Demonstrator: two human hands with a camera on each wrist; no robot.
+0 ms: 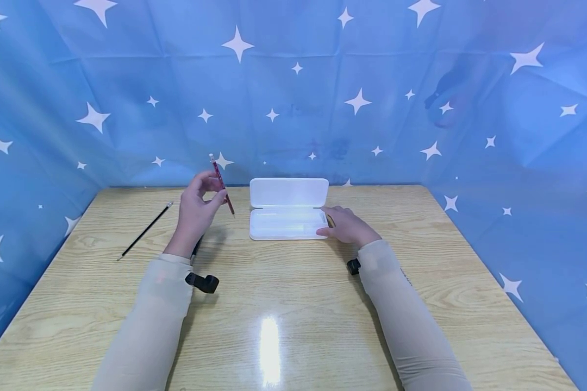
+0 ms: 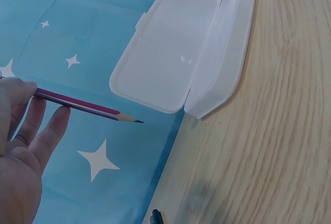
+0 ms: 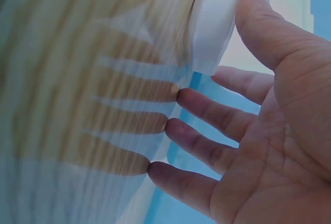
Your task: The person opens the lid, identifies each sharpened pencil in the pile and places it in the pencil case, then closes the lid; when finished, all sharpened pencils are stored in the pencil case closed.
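Blue cloth backdrop (image 1: pixel 288 81), white four-pointed stars, round far side and both sides of desk. Desk (image 1: pixel 323 315): pale wood grain (glossy, bright streak of light near front). White case (image 1: pixel 288 194) toward far edge, lid raised. Right hand (image 1: pixel 348 225) at case's right end — thumb at rim, fingers extended, tips touching desk. Left hand (image 1: pixel 195 209) left of case, above desk — fingers pinching red pencil (image 2: pixel 85 105), point down toward desk. Black pencil (image 1: pixel 145 230) lying slantwise, left of left hand. Dark pen (image 1: pixel 197 247) partly hidden by left wrist.
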